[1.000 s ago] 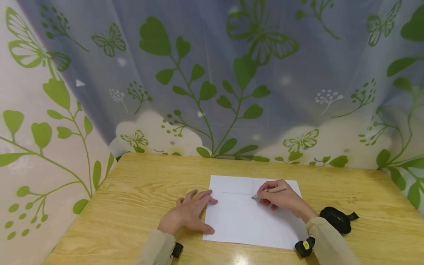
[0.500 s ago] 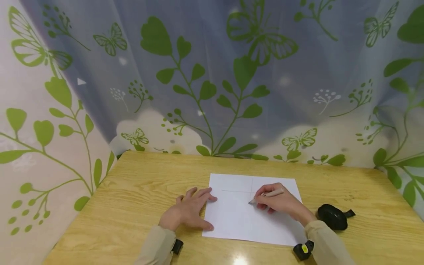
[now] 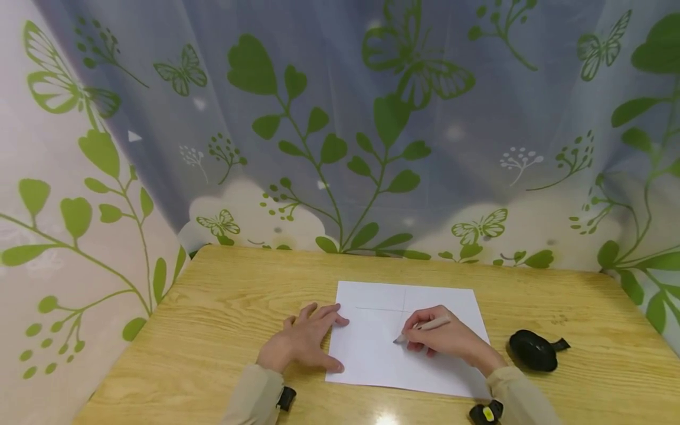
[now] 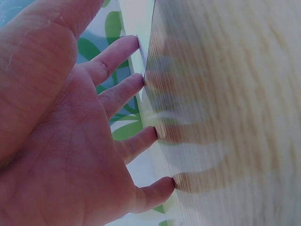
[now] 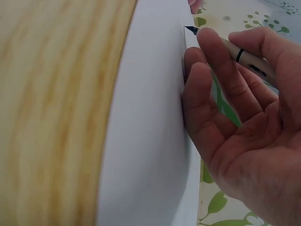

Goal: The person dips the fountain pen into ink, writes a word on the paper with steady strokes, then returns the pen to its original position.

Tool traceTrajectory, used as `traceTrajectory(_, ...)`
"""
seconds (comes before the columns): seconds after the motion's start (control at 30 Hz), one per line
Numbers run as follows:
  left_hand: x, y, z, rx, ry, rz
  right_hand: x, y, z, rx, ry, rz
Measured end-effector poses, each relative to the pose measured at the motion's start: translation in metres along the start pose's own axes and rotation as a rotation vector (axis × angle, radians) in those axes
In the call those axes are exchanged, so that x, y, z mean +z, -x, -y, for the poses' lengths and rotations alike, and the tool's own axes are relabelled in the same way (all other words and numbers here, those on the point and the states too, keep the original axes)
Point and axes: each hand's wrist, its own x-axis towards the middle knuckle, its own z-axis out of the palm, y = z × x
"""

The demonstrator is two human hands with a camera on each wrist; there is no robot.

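A white sheet of paper (image 3: 366, 354) lies on the wooden table, with a thin horizontal line and a vertical one crossing on its upper half. My right hand (image 3: 446, 337) pinches a beige pen (image 3: 437, 322) over the sheet. In the right wrist view the pen (image 5: 256, 66) has a dark pointed nib, its tip right at the paper's surface. My left hand (image 3: 300, 342) is spread flat-fingered at the sheet's left edge, thumb and fingertips reaching onto it. Seen in the left wrist view, that hand (image 4: 70, 150) touches down with its fingertips, palm raised.
On the wooden table (image 3: 239, 283), a black rounded object with a short strap (image 3: 533, 351) lies right of the sheet, beside my right forearm. A curtain (image 3: 340, 147) with green leaves and butterflies hangs behind the table's far edge. Each wrist wears a small black camera.
The right hand has moved down the sheet and slightly left with the pen, and the vertical line now runs below the horizontal one. The left hand stays put.
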Motion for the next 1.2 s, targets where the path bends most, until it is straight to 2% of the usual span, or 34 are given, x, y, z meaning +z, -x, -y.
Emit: traceTrajectory(1.2, -0.001, 0.001, -0.002, -0.001, -0.003, -0.003, 0.018, 0.006, 0.009, -0.075, 0.007, 0.14)
